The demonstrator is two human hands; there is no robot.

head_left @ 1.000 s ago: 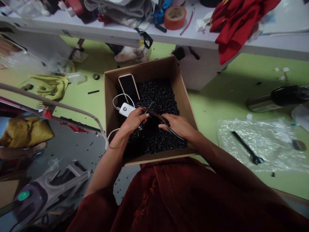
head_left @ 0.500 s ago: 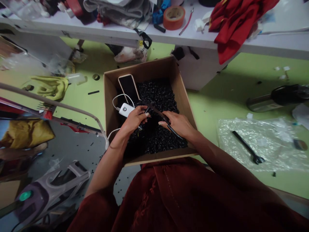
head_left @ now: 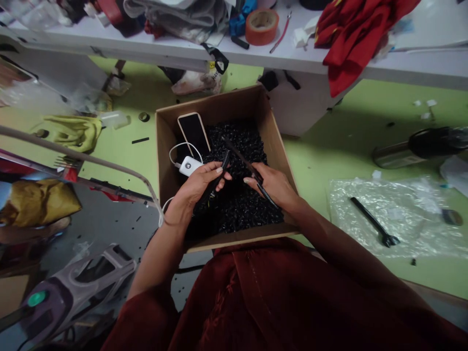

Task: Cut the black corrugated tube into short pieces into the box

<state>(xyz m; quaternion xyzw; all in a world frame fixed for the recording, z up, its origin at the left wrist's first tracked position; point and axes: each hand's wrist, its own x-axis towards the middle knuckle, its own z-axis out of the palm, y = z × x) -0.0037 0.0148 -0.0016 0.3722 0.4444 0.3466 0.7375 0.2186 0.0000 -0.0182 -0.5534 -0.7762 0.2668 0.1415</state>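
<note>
My left hand (head_left: 208, 180) is closed on a black ribbed strip (head_left: 225, 161), pinched between thumb and fingers so that its end points up and away from me. My right hand (head_left: 270, 184) grips a long, slim, dark blade-like tool (head_left: 237, 153); its thin end reaches up and left, and a black ribbed length shows below the fingers. Its exact kind is unclear. Both hands are over an open cardboard box (head_left: 281, 141) holding a heap of small shiny black pieces (head_left: 241, 214). The tool's tip and the strip's end are apart.
Inside the box, a phone (head_left: 194, 130) and a white power bank (head_left: 190, 165) joined to a cable lie at the left. A black wrench-like piece (head_left: 375, 222) lies on clear plastic at the right. Orange tape (head_left: 261, 27) sits on the shelf. A steel flask (head_left: 398, 152) lies beyond.
My left hand has turned and moved slightly right, so more of the ribbed strip shows. The tool has drawn away from the strip, its tip pointing farther up.
</note>
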